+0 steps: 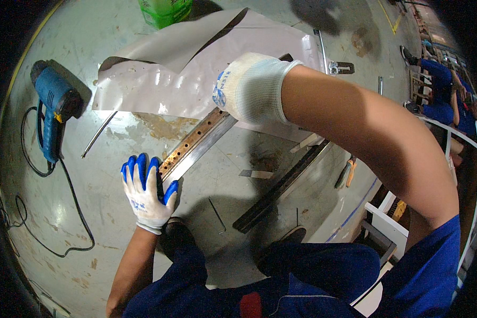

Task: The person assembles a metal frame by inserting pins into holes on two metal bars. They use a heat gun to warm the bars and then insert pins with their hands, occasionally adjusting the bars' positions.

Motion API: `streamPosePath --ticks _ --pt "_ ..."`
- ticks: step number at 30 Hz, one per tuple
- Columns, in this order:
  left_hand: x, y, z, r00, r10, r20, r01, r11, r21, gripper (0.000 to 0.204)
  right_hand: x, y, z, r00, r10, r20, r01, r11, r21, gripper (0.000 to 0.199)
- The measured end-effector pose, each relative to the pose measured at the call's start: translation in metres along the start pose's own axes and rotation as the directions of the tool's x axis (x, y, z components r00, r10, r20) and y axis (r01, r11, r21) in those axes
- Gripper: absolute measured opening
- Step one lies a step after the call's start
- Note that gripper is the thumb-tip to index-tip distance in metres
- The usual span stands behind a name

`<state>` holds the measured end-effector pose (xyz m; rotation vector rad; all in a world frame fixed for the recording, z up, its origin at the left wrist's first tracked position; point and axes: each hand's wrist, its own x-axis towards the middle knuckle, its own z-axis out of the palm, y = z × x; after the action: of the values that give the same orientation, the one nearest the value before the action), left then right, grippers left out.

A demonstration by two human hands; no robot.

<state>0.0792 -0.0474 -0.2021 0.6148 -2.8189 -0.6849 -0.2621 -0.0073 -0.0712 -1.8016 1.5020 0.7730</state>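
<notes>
Concrete floor (90, 212); my left grip (146, 193) lay open, flat on rail (196, 142) end; right grip (249, 87) pressed film (164, 79), closure unclear.

A long metal rail (196, 142) and a grey sheet (185, 79) on the floor

We see the rail lying flat on the concrete floor, running on a slant from lower left to upper right. Its upper face is rusty brown with a row of small holes, and a bright bare-steel edge runs along its right side. Its near end lies under the fingertips of our left hand (144, 193), and its far end is hidden beneath our right hand (252, 87). We see the glossy grey sheet spread over the far part of the rail, creased, with one flap folded over and its lower left edge curling up off the floor.
</notes>
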Motion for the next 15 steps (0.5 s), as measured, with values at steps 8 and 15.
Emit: streamPosePath --ticks 8,15 --pt "-0.001 0.001 -0.002 1.0 -0.012 -0.001 0.012 1.0 -0.005 0.068 0.007 -0.007 0.006 0.997 -0.064 -0.05 0.06 0.996 -0.067 0.014" --pt "0.0 0.001 0.0 1.0 -0.001 -0.005 0.001 1.0 -0.004 0.067 -0.012 -0.014 0.048 0.905 -0.132 -0.404 0.13 0.991 -0.031 0.012"
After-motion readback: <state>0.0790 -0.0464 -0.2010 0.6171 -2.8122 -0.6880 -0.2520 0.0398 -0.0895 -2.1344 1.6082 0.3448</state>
